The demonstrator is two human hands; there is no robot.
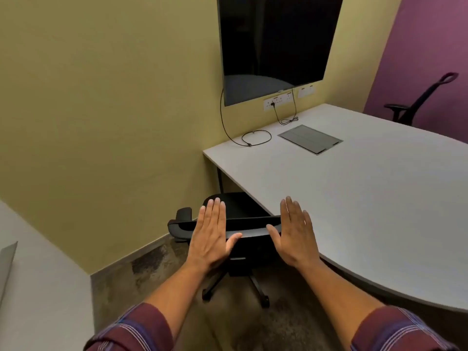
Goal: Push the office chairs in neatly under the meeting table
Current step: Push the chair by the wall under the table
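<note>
Left of the meeting table (354,198): one black armrest (184,214) of the near office chair (238,224), sticking out clear of the table edge, close to the yellow wall (101,97). Risk there: scraping the wall if pushed off-line. Just left of the table's near edge: left hand (211,236), flat and open, fingers together, thumb spread, laid over the top of the chair back; clamped on nothing. Seat already partly under the table, wheeled base (235,287) out on the carpet. Over the table's near edge: right hand (293,234), likewise flat, fingers slightly apart, thumb toward the chair back; touching or hovering, cannot tell. Likely trouble: flat palms slipping off the narrow back, uneven pressure swivelling the chair crooked, the hidden right armrest jamming against the tabletop edge, casters snagging on carpet. Far right of the table, against the purple wall (417,59): a second chair (420,102), well apart from the table, not yet pushed in.
</note>
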